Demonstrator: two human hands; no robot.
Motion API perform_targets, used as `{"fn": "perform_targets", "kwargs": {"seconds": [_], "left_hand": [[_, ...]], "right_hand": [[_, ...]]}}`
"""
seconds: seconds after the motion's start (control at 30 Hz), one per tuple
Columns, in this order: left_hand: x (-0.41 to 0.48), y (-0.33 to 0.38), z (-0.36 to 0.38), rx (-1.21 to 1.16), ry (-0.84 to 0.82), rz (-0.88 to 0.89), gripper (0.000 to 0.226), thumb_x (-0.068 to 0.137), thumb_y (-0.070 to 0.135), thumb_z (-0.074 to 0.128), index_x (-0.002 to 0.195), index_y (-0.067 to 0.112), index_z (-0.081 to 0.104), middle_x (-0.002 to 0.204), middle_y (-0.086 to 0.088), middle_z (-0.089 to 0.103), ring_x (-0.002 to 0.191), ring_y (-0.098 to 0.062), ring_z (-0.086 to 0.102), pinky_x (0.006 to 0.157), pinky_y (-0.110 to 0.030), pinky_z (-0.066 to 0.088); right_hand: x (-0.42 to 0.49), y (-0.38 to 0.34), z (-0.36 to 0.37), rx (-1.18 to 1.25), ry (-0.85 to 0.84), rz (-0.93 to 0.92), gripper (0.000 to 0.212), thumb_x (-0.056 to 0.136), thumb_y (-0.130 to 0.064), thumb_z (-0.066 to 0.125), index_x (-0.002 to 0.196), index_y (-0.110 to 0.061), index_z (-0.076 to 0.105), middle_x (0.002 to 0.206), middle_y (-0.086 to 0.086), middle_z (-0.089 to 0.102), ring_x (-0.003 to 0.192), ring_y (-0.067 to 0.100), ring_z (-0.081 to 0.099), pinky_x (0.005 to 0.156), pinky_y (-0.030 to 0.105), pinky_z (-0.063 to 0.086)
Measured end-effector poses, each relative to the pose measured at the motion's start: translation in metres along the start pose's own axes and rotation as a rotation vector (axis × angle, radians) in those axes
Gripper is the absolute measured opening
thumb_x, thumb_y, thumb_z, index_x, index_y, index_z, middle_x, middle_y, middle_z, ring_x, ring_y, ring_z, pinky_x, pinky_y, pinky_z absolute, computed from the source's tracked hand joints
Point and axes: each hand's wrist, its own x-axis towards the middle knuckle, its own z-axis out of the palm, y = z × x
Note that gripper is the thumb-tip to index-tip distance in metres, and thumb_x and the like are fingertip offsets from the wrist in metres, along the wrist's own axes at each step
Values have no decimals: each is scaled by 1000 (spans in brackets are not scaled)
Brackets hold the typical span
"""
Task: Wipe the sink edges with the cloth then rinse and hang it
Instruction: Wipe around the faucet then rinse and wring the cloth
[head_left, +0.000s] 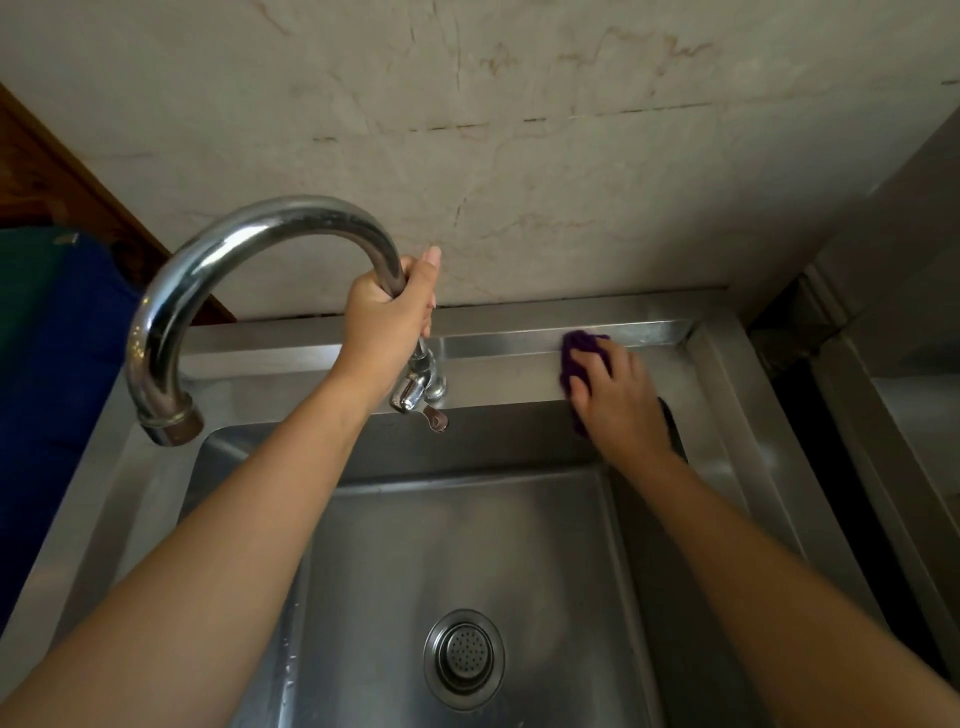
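Fingers (582, 387) of our right hand (618, 400) press flat on the purple cloth (584, 345), back ledge right of the faucet (249, 291). Left hand (387, 317) clamps the faucet neck. Risk: cloth slides into the sink (727, 389) basin, or faucet swivels.

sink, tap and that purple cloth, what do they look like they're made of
Sink: likely stainless steel, brushed and dull grey, with soft reflections and folded edges.
Tap: metal, probably chrome-plated, mirror-bright with sharp highlights; its spout tip looks tarnished brownish.
Purple cloth: soft textile, perhaps knitted or microfibre, nubby and matte, bunched under the right hand; exact fibre unclear.
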Motion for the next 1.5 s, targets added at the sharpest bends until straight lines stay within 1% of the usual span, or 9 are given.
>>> {"fn": "perform_targets", "kwargs": {"seconds": [0.33, 0.63, 0.73, 0.87, 1.0, 1.1, 1.2, 1.37, 1.5], "left_hand": [[-7, -1, 6, -14, 97, 14, 45, 92, 30, 56, 51, 17, 42, 37, 10, 38, 40, -10, 36, 47, -24, 35], [-13, -4, -15, 57, -105, 29, 29, 89, 36, 57, 65, 20, 52, 49, 8, 48, 50, -7, 51, 61, -22, 43], [-12, -1, -34, 143, -309, -15, 5, 88, 24, 61, 93, 24, 60, 78, 2, 63, 78, -5, 62, 78, -20, 48], [-22, -6, -72, 157, -346, -69, 32, 86, 16, 64, 116, 25, 56, 111, 4, 63, 105, -4, 59, 86, -15, 47], [-71, -41, -101, 141, -181, -218, 29, 91, 11, 54, 119, 19, 55, 121, -2, 60, 111, -9, 56, 97, -24, 46], [-118, -70, -105, 81, -325, -457, 36, 93, 26, 49, 127, 37, 42, 132, 5, 52, 123, -11, 50, 106, -34, 40], [-146, -85, -99, -53, -429, -584, 59, 83, 43, 57, 135, 49, 30, 129, 17, 49, 120, -2, 49, 102, -27, 41], [-134, -93, -112, 9, -45, -560, 39, 89, 13, 60, 124, 28, 52, 107, 6, 65, 95, -4, 61, 78, -16, 49], [-104, -75, -129, 207, 49, -294, 37, 87, 15, 62, 108, 43, 49, 92, 27, 54, 101, -12, 56, 91, -31, 44]], "right_hand": [[-2, -19, 4, -5, 155, 449, 32, 91, -24, 52, 118, -6, 55, 127, 21, 53, 114, 37, 49, 94, 46, 44], [-8, -55, 5, 153, -3, 148, 37, 91, -23, 52, 127, -12, 52, 135, 14, 45, 120, 32, 41, 100, 41, 38], [-1, -84, 5, 188, -86, 44, 38, 92, -21, 51, 129, -15, 49, 138, 8, 43, 123, 26, 37, 102, 37, 36], [-11, -104, 6, 263, -85, 115, 34, 89, -17, 57, 122, -15, 55, 132, 7, 46, 118, 26, 38, 100, 39, 39], [-51, -131, 2, 740, -48, 422, 28, 88, -16, 61, 115, -19, 59, 125, 6, 45, 114, 18, 42, 95, 30, 41], [-80, -166, 6, 1165, -62, 776, 18, 85, -20, 64, 95, -35, 62, 121, 5, 52, 110, 22, 54, 99, 44, 47], [-96, -201, 8, 1290, -170, 832, 21, 92, -19, 53, 93, -36, 65, 113, 3, 63, 106, 20, 59, 98, 44, 47], [-103, -223, 4, 1280, -346, 690, 24, 97, -18, 44, 116, -26, 56, 116, -4, 60, 108, 11, 58, 92, 28, 47], [-94, -208, -2, 1134, -204, 701, 16, 97, -18, 43, 110, -19, 52, 105, 4, 63, 90, 18, 64, 83, 36, 52]]}}
